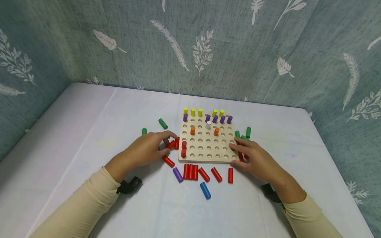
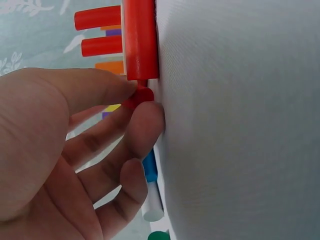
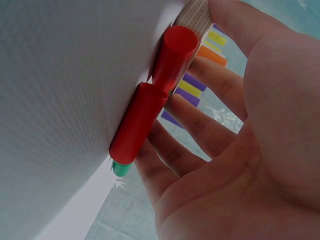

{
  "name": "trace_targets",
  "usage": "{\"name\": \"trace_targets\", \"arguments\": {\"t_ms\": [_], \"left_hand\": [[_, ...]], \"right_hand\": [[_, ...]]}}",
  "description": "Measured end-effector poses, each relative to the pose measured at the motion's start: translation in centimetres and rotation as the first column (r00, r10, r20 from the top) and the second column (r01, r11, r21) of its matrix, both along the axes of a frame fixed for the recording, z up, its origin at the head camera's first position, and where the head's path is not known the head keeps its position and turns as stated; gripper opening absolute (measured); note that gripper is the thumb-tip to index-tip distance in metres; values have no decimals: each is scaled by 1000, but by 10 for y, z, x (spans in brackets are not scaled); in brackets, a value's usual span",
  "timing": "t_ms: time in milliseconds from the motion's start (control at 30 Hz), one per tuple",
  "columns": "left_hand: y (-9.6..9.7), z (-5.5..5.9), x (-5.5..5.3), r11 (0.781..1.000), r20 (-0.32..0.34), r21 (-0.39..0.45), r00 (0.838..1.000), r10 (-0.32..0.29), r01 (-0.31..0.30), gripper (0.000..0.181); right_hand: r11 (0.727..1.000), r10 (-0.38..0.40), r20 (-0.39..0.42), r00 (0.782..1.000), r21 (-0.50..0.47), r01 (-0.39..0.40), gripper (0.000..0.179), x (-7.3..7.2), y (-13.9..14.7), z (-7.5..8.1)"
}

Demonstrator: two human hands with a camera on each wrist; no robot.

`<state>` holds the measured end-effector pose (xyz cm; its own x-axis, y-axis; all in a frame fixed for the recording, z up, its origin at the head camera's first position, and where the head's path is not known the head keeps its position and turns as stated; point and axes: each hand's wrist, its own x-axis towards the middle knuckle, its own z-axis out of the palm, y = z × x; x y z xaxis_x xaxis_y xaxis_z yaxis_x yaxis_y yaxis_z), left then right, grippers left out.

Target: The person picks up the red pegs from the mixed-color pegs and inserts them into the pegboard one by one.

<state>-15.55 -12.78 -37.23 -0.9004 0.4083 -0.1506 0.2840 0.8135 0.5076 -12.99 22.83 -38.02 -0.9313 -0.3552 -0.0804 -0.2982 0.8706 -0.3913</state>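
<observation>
A wooden pegboard (image 1: 208, 161) lies on the table. My left hand (image 1: 147, 148) is at its left side, thumb and fingers pinching a red peg (image 2: 139, 97) low over the cloth. My right hand (image 1: 253, 157) rests at the board's right edge, its fingers spread and relaxed over the border. Beneath that palm, red pegs (image 3: 135, 125) lie on the cloth. In the board stand yellow pegs (image 1: 193, 112) along the back, purple pegs (image 1: 215, 119) before them, a white peg (image 1: 208, 125), two orange pegs (image 1: 192, 131) and two red pegs (image 1: 183, 153) at the front left.
In front of the board lie several red pegs (image 1: 191, 172), a purple peg (image 1: 178, 175) and a blue peg (image 1: 205, 190). Green pegs (image 1: 248, 132) lie to the right, and another green peg (image 1: 162, 123) at the back left. A leaf-patterned curtain (image 1: 190, 49) hangs behind the table.
</observation>
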Motion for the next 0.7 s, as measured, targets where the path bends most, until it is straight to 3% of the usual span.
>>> {"name": "trace_targets", "arguments": {"t_ms": [167, 500, 700], "left_hand": [[1, 1, 0, 1000, -8, -9, 1000, -4, 3, 45], [1, 4, 0, 999, -108, 30, 994, 34, -31, 38], [4, 11, 5, 996, -148, 71, 987, 58, -48, 39]], "right_hand": [[1000, 1, 5, 1000, 5, -1, 66, -1, 1, 1], [1000, 6, 5, 1000, -9, -6, 66, -1, 1, 3], [1000, 10, -8, 1000, -18, -10, 66, -1, 0, -1]]}}
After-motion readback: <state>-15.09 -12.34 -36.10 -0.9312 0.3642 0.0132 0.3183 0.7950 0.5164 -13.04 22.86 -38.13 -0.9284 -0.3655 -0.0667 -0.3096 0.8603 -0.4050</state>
